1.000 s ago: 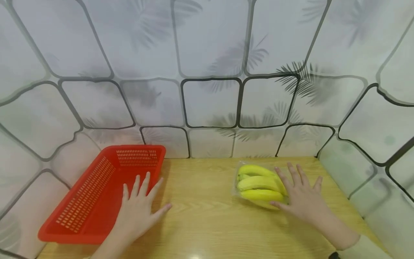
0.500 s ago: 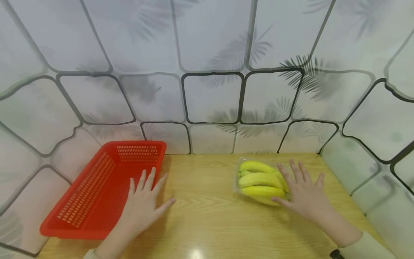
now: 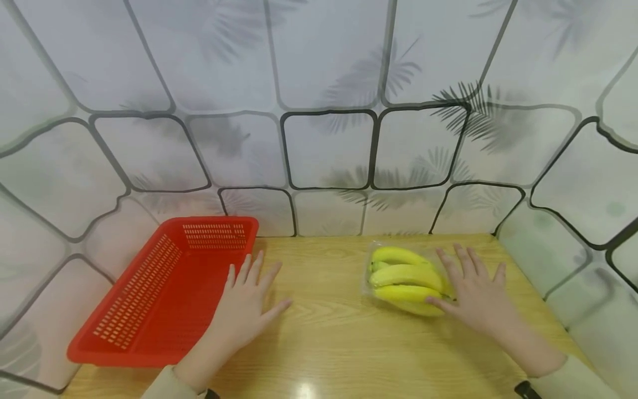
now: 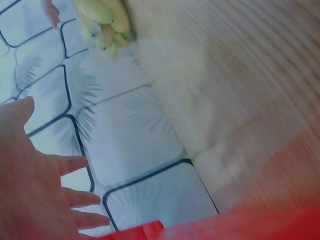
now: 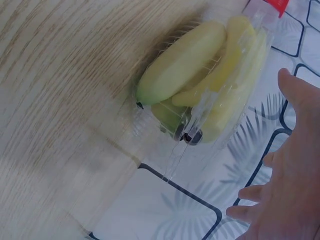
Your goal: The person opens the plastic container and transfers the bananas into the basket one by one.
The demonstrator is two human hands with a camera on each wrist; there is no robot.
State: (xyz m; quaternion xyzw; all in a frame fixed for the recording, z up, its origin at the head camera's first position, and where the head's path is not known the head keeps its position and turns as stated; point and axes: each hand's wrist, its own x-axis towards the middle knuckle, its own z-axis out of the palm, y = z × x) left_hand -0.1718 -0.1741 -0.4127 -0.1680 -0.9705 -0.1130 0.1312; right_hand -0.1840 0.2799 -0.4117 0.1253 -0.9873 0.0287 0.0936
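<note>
Several yellow bananas (image 3: 406, 274) in clear plastic packaging lie on the right part of the wooden table. In the right wrist view a gap shows between the packed bananas (image 5: 185, 65) and my right hand (image 5: 285, 175). From the head view this right hand (image 3: 480, 299) is at the pack's right end, fingers spread, holding nothing. My left hand (image 3: 244, 310), also spread and bare, is over the right side of a red plastic basket (image 3: 124, 277). The left wrist view has the left hand (image 4: 40, 185) with straight fingers, above the red basket rim (image 4: 240, 227).
The wooden table (image 3: 324, 327) stretches between basket and bananas. Behind it rises a pale wall covering (image 3: 326, 149) with a dark stone-outline and leaf pattern, which also closes off both sides. The basket has perforated walls and stands at the left.
My left hand has moved to the right, away from the basket's inside towards its right edge. The right hand has shifted slightly right. The bananas stay in place while the view tilts a little.
</note>
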